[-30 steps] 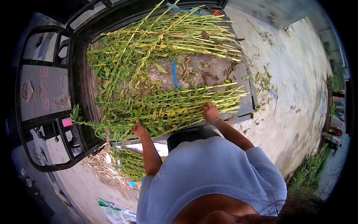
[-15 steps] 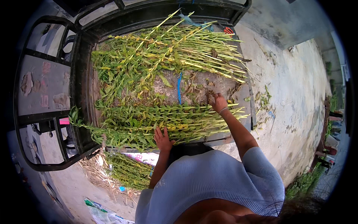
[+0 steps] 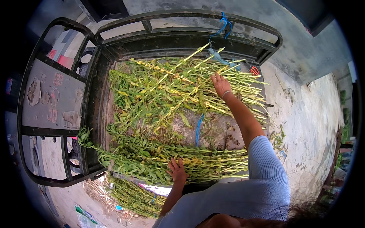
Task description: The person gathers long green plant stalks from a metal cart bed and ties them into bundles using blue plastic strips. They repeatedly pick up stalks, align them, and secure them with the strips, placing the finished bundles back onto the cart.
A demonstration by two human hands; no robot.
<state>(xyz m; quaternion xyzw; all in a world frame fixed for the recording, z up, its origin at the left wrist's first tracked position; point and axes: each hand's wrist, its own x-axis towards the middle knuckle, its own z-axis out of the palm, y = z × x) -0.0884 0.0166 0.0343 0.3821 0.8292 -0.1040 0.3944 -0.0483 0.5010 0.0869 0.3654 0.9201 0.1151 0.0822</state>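
Observation:
Leafy green stalks lie across the cart bed in two groups. On the near bundle of stalks (image 3: 213,161) rests my left hand (image 3: 177,171), its fingers spread over the leaves. My right hand (image 3: 220,84) reaches out to the far pile of stalks (image 3: 152,91), with fingers stretched over the pale stems. Neither hand shows anything gripped. Between the groups a blue string (image 3: 199,129) runs across the bare bed; its near end goes out of sight by the near bundle. A few longer stalks lie slantwise on the far pile.
Dark metal rails (image 3: 182,17) and a panelled end frame (image 3: 55,95) border the cart. Red-handled scissors (image 3: 254,71) and a bluish cloth strip (image 3: 218,57) lie at the far side. Another bundle (image 3: 137,195) is on the ground below. Concrete floor (image 3: 308,125) extends right.
My right hand has moved from the stem ends of the near bundle out to the far pile. My left hand stays on the near bundle. The view has tilted farther ahead.

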